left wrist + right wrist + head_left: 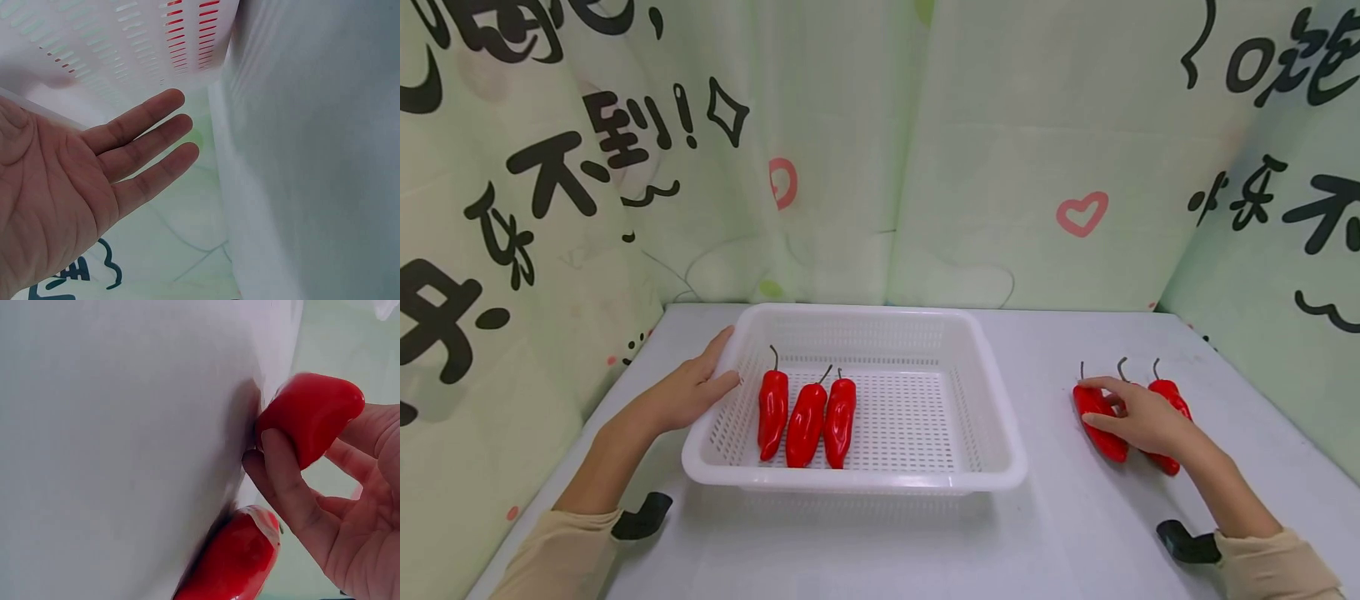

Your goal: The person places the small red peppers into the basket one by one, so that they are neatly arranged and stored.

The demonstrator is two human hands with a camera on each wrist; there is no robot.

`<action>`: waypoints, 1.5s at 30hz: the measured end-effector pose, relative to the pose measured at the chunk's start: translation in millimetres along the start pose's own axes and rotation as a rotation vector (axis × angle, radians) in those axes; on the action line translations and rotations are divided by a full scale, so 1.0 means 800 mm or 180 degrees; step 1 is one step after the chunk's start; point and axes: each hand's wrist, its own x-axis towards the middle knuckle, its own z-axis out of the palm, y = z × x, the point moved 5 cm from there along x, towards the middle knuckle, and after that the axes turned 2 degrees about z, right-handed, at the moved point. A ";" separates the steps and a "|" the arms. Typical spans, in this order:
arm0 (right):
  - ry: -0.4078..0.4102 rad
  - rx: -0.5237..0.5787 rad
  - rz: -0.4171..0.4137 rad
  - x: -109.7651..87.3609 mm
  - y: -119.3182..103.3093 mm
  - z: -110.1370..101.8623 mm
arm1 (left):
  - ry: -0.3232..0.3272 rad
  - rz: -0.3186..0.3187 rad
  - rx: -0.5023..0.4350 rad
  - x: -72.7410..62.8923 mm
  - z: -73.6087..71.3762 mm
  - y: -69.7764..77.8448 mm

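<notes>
A white plastic basket (895,481) with slotted walls stands on the table, with three red chili peppers (805,425) side by side in its left half. My left hand (688,392) rests at the basket's left rim, thumb over the edge. In the left wrist view its three visible fingers (150,147) reach out straight beside the slotted wall. At the right, my right hand (1138,415) pinches a red chili pepper (312,415) between thumb and fingers, close to the tabletop. Another red chili pepper (234,559) lies beside it; a third stem shows behind the hand, its pepper mostly covered.
The white table (865,550) extends in front of the basket and between it and the right-hand peppers. A pale green curtain (985,167) with black lettering and pink hearts hangs behind and along both sides. Black straps (1187,542) show at the wrists.
</notes>
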 end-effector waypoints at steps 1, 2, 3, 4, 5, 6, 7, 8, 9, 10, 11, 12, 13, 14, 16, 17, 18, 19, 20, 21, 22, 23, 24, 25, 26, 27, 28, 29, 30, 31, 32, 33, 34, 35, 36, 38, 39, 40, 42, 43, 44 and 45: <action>0.0011 -0.0004 -0.0007 0.000 0.000 0.000 | -0.0001 0.0001 -0.0004 0.000 0.000 0.000; 0.0019 -0.0009 -0.0007 0.000 -0.001 0.001 | -0.0003 0.0000 -0.0007 0.000 0.000 0.000; 0.0029 -0.0007 -0.0003 0.000 -0.001 0.001 | -0.0005 0.0000 -0.0011 0.000 0.000 0.000; 0.0036 -0.0006 0.0005 0.000 -0.001 0.001 | -0.0007 -0.0004 -0.0016 0.000 0.000 0.000; 0.0044 -0.0014 0.0011 0.000 0.000 0.001 | -0.0006 -0.0006 -0.0022 0.000 0.000 0.000; 0.0052 -0.0019 0.0019 0.001 0.000 0.002 | -0.0007 -0.0011 -0.0024 0.000 0.000 0.000; 0.0057 -0.0017 0.0033 0.001 0.000 0.002 | -0.0005 -0.0014 -0.0022 0.000 0.000 0.000; 0.0064 -0.0019 0.0049 0.001 0.001 0.002 | -0.0006 -0.0018 -0.0023 0.000 0.000 -0.001; 0.0076 -0.0023 0.0063 0.001 0.001 0.002 | -0.0007 -0.0021 -0.0024 0.000 0.000 -0.001; 0.0103 -0.0030 0.0067 0.001 0.001 0.001 | -0.0007 -0.0031 -0.0020 0.000 0.000 -0.001; 0.0127 -0.0034 0.0076 0.000 0.001 0.001 | -0.0007 -0.0036 -0.0019 0.000 0.000 -0.001; 0.0156 -0.0039 0.0085 0.000 0.001 0.000 | -0.0007 -0.0038 -0.0018 0.000 0.000 -0.002; 0.0190 -0.0044 0.0083 -0.001 0.000 -0.001 | -0.0006 -0.0040 -0.0011 0.000 0.000 -0.002; 0.0226 -0.0042 0.0075 -0.002 -0.001 -0.002 | -0.0008 -0.0040 -0.0015 0.000 0.000 -0.002; 0.0291 -0.0025 0.0047 -0.004 -0.003 -0.005 | -0.0009 -0.0038 -0.0017 0.000 0.000 -0.002; 0.0306 -0.0011 0.0045 -0.005 -0.005 -0.007 | -0.0008 -0.0032 -0.0025 0.000 -0.001 -0.002; 0.0321 0.0002 0.0037 -0.005 -0.007 -0.008 | -0.0007 -0.0024 -0.0028 0.000 -0.001 -0.001; 0.0335 0.0019 0.0027 -0.006 -0.008 -0.010 | -0.0007 -0.0024 -0.0030 -0.001 -0.001 -0.001; 0.0340 0.0034 0.0021 -0.006 -0.009 -0.011 | -0.0005 -0.0024 -0.0033 -0.001 -0.001 -0.001; 0.0345 0.0044 0.0022 -0.007 -0.010 -0.012 | -0.0004 -0.0024 -0.0033 -0.001 -0.001 -0.001; 0.0345 0.0047 0.0028 -0.007 -0.011 -0.013 | -0.0003 -0.0027 -0.0031 -0.001 -0.001 -0.002; 0.0347 0.0055 0.0030 -0.007 -0.012 -0.014 | -0.0004 -0.0026 -0.0028 -0.001 -0.001 -0.002; 0.0347 0.0063 0.0034 -0.008 -0.013 -0.015 | -0.0005 -0.0026 -0.0024 -0.001 -0.001 -0.002; 0.0349 0.0065 0.0040 -0.008 -0.014 -0.016 | -0.0006 -0.0027 -0.0022 -0.001 -0.001 -0.003; 0.0343 0.0070 0.0049 -0.008 -0.015 -0.016 | -0.0005 -0.0023 -0.0019 0.000 -0.001 -0.003; 0.0343 0.0071 0.0060 -0.009 -0.016 -0.017 | -0.0010 -0.0020 -0.0021 0.000 -0.001 -0.003; 0.0341 0.0071 0.0067 -0.009 -0.017 -0.018 | -0.0012 -0.0016 -0.0023 0.000 -0.001 -0.003; 0.0340 0.0073 0.0078 -0.009 -0.018 -0.019 | -0.0017 -0.0013 -0.0027 0.000 0.000 -0.003; 0.0339 0.0071 0.0078 -0.010 -0.019 -0.020 | -0.0017 -0.0010 -0.0026 0.000 -0.001 -0.003; 0.0337 0.0071 0.0075 -0.010 -0.020 -0.021 | -0.0021 -0.0009 -0.0027 0.000 0.000 -0.003; 0.0334 0.0079 0.0070 -0.011 -0.021 -0.022 | -0.0021 -0.0010 -0.0024 0.000 0.000 -0.003; 0.0334 0.0085 0.0060 -0.011 -0.023 -0.023 | -0.0024 -0.0011 -0.0022 0.000 0.000 -0.002; 0.0335 0.0093 0.0048 -0.011 -0.024 -0.024 | -0.0023 -0.0014 -0.0026 0.000 0.000 -0.002; 0.0336 0.0105 0.0036 -0.012 -0.026 -0.025 | -0.0021 -0.0017 -0.0025 0.000 0.000 -0.002; 0.0340 0.0114 0.0026 -0.012 -0.028 -0.026 | -0.0016 -0.0020 -0.0018 0.000 0.000 -0.002; 0.0353 0.0136 0.0004 -0.012 -0.032 -0.028 | -0.0010 -0.0023 -0.0021 0.000 0.000 -0.001; 0.0360 0.0141 -0.0009 -0.012 -0.034 -0.029 | -0.0011 -0.0025 -0.0028 -0.001 0.000 -0.001; 0.0368 0.0147 -0.0020 -0.013 -0.036 -0.030 | -0.0008 -0.0025 -0.0033 -0.001 0.001 -0.002; 0.0372 0.0163 -0.0031 -0.013 -0.041 -0.032 | -0.0007 -0.0020 -0.0037 -0.001 0.001 -0.002; 0.0374 0.0173 -0.0038 -0.013 -0.043 -0.032 | -0.0010 -0.0019 -0.0048 -0.001 0.001 -0.002; 0.0372 0.0177 -0.0042 -0.014 -0.045 -0.033 | -0.0011 -0.0018 -0.0053 -0.001 0.001 -0.002; 0.0372 0.0184 -0.0045 -0.014 -0.048 -0.034 | -0.0012 -0.0016 -0.0054 0.000 0.001 -0.002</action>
